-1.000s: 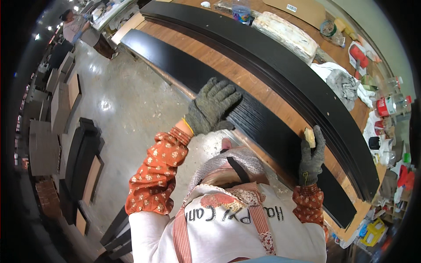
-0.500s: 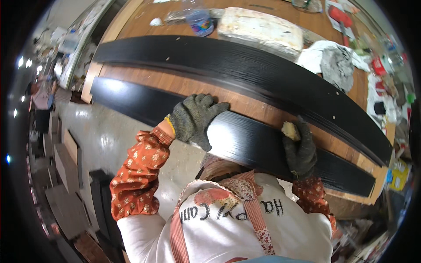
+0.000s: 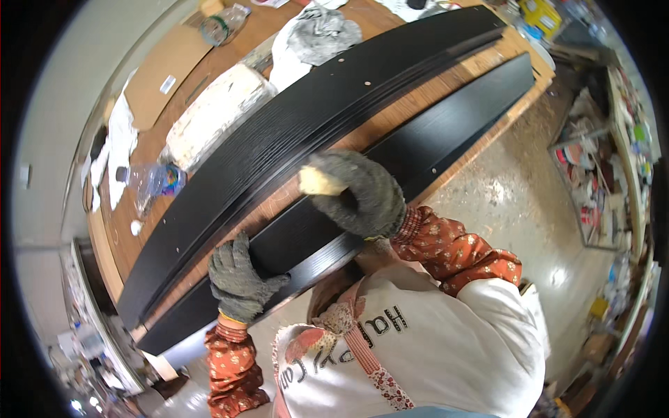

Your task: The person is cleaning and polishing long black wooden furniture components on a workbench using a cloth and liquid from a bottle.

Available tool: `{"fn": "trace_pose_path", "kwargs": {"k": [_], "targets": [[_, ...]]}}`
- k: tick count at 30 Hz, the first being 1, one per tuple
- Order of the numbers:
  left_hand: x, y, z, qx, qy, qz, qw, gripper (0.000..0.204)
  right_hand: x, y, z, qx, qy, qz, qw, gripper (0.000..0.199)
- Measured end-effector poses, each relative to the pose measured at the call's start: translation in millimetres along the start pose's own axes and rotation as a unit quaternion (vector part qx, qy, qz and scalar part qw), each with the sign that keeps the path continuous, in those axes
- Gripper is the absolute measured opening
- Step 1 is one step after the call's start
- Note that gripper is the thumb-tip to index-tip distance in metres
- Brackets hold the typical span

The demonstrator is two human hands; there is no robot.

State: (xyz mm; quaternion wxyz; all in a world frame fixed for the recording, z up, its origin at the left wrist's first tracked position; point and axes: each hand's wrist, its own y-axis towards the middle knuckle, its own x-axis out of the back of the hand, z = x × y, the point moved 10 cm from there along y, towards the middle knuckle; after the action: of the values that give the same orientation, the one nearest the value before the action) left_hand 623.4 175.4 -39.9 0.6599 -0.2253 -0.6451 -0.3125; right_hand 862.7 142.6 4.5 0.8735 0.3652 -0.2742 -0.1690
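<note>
Two long black boards with wood grain lie side by side on a brown wooden table. My left hand [image 3: 240, 280], in a dark grey knit glove, rests spread over the near board [image 3: 465, 110], close to its left end. In my gloved right hand [image 3: 366, 198] is a pale yellow piece of sponge [image 3: 320, 181], gripped between thumb and fingers above the same board's middle. The sponge is slightly blurred, and I cannot tell whether it touches the surface. Beyond lies the far board [image 3: 293, 122], which has a ridged near edge and several small pale dots.
Behind the far board sit a plastic-wrapped white block [image 3: 217, 115], a clear plastic bottle [image 3: 155, 180], a grey rag [image 3: 324, 35] and a cardboard sheet [image 3: 164, 73]. A glass jar [image 3: 217, 29] stands farther back. At right is a rack [image 3: 589, 184] of assorted items.
The view has turned toward the right. My right hand has moved with the sponge from near the right end of the near board to its middle; my left hand now lies closer to the left end.
</note>
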Motion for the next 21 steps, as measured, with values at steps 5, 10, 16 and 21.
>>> {"fn": "trace_pose_path", "kwargs": {"k": [5, 10, 16, 21], "targets": [[17, -11, 8, -0.008, -0.013, -0.075, 0.997, 0.107, -39, 1, 52, 0.031, -0.094, 0.057, 0.993, 0.047], [39, -19, 12, -0.007, -0.001, -0.112, 0.994, 0.100, -53, 3, 68, 0.007, -0.255, 0.113, 0.960, 0.040], [41, -19, 14, 0.031, -0.030, -0.103, 0.994, 0.094, 52, -13, -6, -0.026, -0.343, 0.085, 0.935, 0.038], [33, -18, 23, 0.088, -0.056, -0.071, 0.992, 0.091, 179, -4, -98, -0.130, -0.481, 0.033, 0.866, 0.042]]}}
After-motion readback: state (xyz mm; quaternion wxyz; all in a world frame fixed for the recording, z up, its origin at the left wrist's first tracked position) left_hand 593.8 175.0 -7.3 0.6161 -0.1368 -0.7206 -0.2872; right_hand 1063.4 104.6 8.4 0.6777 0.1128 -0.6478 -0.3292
